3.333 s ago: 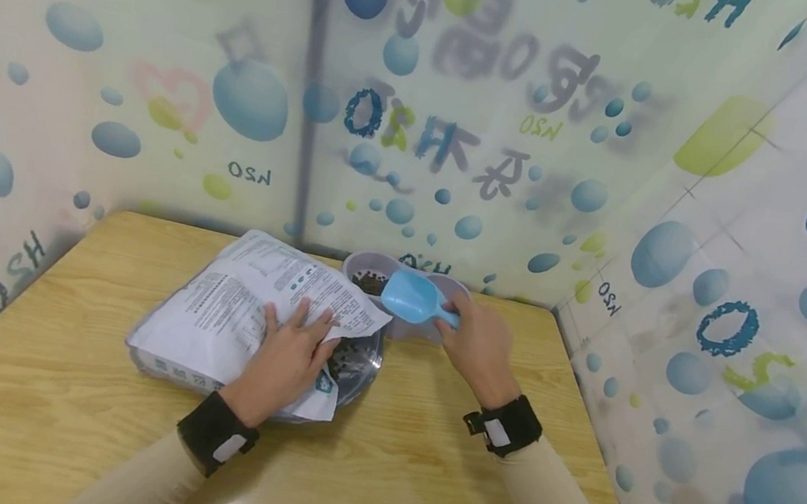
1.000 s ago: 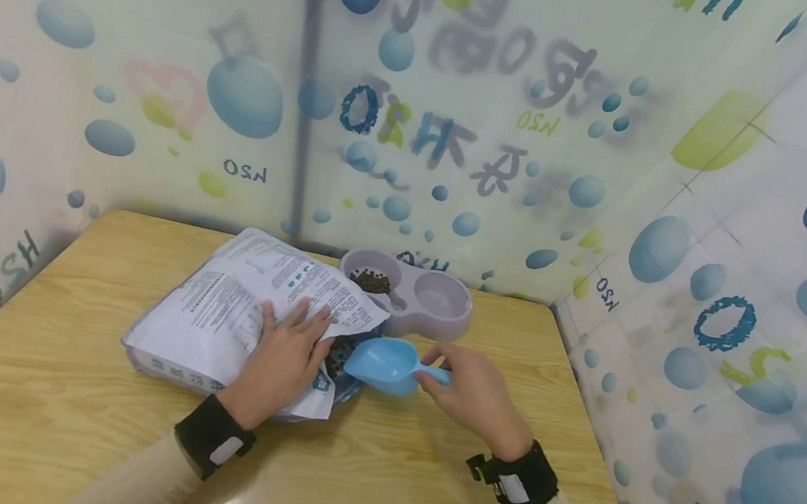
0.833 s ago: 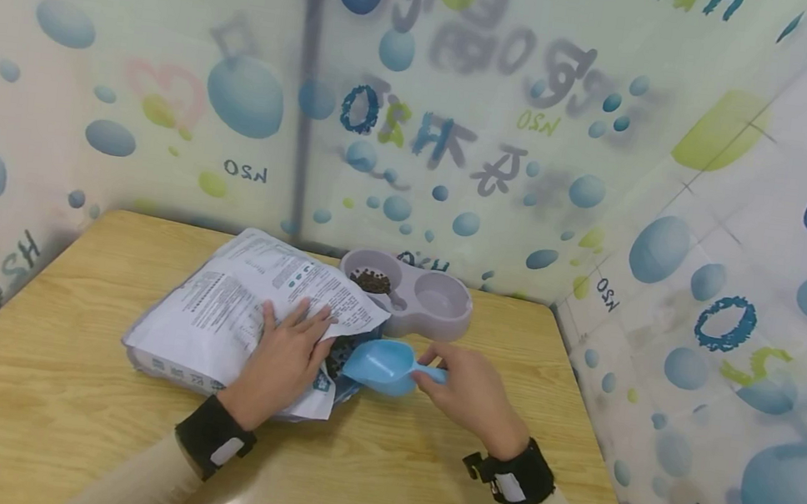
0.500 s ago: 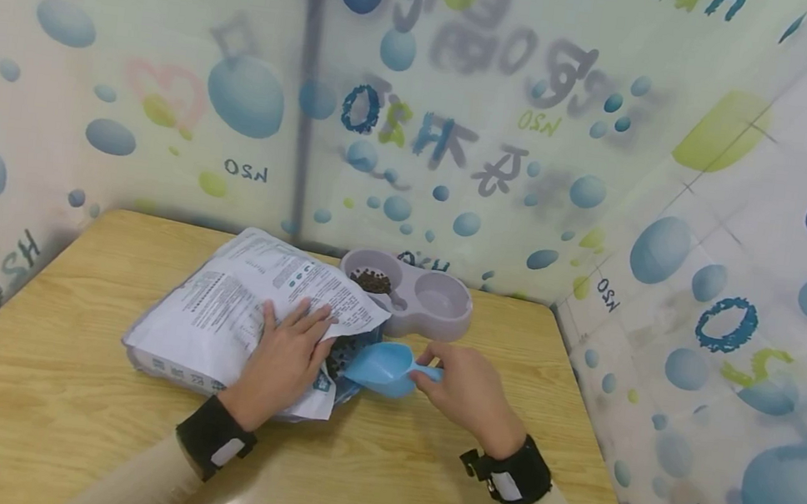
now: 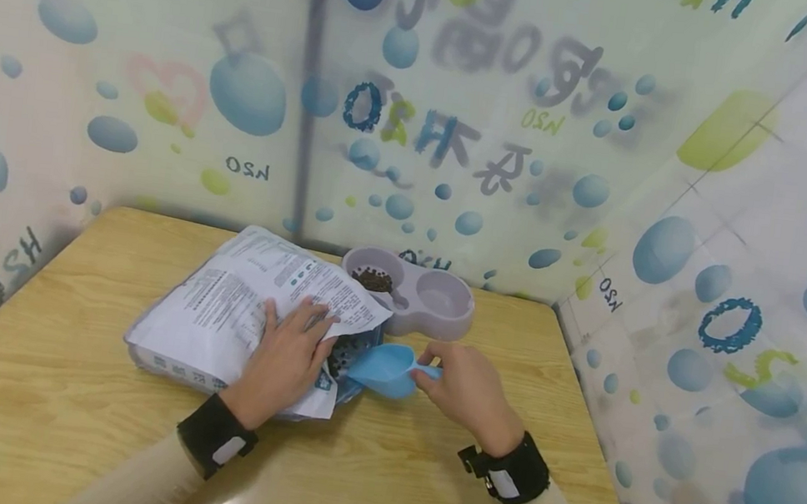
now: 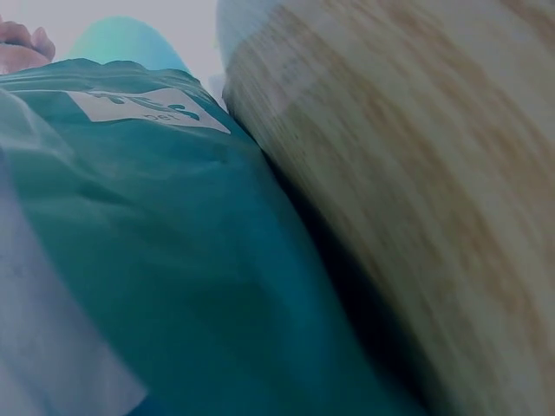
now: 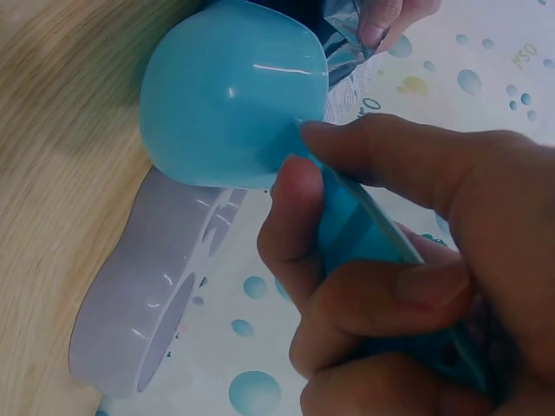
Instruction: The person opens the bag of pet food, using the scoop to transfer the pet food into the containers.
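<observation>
My left hand [image 5: 286,368] lies with fingers spread on a large white printed bag [image 5: 215,305], near its opening. Dark kibble [image 5: 340,355] shows in the bag's mouth. My right hand [image 5: 465,390] grips the handle of a light blue scoop [image 5: 389,370], whose front edge reaches into that mouth. In the right wrist view, curled fingers and thumb wrap the handle, and the scoop's bowl [image 7: 230,95] shows its rounded outside; its contents are hidden. The left wrist view shows mostly the bag's teal side [image 6: 199,251].
Behind the scoop, a grey double pet bowl [image 5: 433,320] stands against the back wall covering. Brown kibble [image 5: 373,280] lies in its left compartment; no kibble shows in the right one. Everything stands on a wooden table [image 5: 383,476]. Patterned sheets [image 5: 500,205] enclose the back and sides.
The right hand has brought the scoop from beside the double bowl down and toward me to the bag's mouth. Lately it shifts only slightly there. The left hand stays on the bag.
</observation>
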Demonstrator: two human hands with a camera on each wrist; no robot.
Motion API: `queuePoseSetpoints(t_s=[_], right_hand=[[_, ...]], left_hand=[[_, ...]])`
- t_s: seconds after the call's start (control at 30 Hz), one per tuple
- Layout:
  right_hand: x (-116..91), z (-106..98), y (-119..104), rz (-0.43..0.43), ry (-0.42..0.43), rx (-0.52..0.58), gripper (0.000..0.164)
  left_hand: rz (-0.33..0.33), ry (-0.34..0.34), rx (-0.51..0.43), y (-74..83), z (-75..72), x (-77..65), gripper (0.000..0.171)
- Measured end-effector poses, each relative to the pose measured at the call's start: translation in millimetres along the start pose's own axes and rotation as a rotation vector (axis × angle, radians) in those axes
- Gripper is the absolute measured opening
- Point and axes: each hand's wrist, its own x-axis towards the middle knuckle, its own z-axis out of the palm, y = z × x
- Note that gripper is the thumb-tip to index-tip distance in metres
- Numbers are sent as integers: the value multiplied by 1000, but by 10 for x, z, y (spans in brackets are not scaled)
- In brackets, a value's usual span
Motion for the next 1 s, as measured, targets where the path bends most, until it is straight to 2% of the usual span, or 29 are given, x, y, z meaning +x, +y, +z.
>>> queuePoseSetpoints(t_s=[0.57,1.0], right_hand=[[74,17,-134,-25,4,-44,15],[142,186,-226,-28,12,-14,17]], left_hand=[[-5,-14,4,19,-35,17,46],[-8,-30,-8,22,-23,11,46]])
